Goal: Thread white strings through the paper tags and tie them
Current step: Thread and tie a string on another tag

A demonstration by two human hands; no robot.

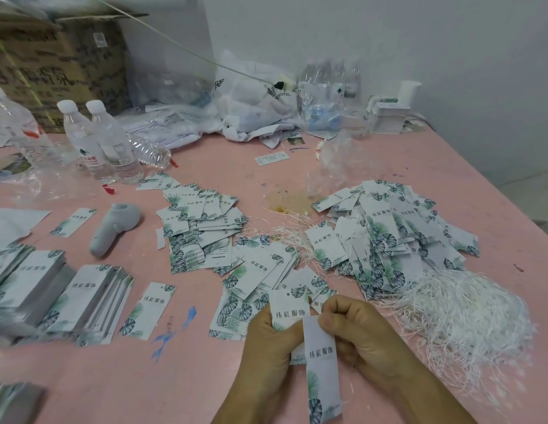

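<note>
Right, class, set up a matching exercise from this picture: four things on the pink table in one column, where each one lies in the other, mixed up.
Things:
1. loose white strings
2. water bottles
3. cardboard box
4. paper tag

Places:
A. far left corner
B. held in both hands, near edge
C. heaped at the right
D. standing at the left, in front of the box

Pairs: 1-C, 2-D, 3-A, 4-B

"伟宸服饰" on paper tags (322, 353); bag (254, 96), seemingly "MOTEL"
</note>
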